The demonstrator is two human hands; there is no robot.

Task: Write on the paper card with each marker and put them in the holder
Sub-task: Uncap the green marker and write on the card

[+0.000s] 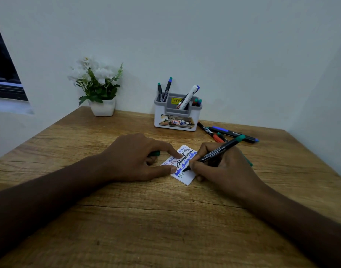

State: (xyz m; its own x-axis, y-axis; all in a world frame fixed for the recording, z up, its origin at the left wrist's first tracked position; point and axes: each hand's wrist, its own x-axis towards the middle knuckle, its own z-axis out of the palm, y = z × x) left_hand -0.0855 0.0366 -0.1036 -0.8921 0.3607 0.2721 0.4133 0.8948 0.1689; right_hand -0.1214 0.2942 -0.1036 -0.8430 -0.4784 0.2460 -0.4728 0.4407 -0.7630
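A small white paper card (187, 177) with several lines of blue, black, red and green writing lies mid-table. My right hand (221, 167) grips a black marker with a green end (221, 149), its tip touching the card's lower part. My left hand (140, 157) presses the card's left edge with forefinger and thumb, and a green cap (155, 153) peeks out under its curled fingers. The white and grey holder (176, 117) stands behind the card with several markers upright in it.
Several loose markers (229, 133), blue, red and green, lie on the wooden table (146, 219) right of the holder. A white pot of white flowers (100, 89) stands at the back left. Walls close the table's far and right sides.
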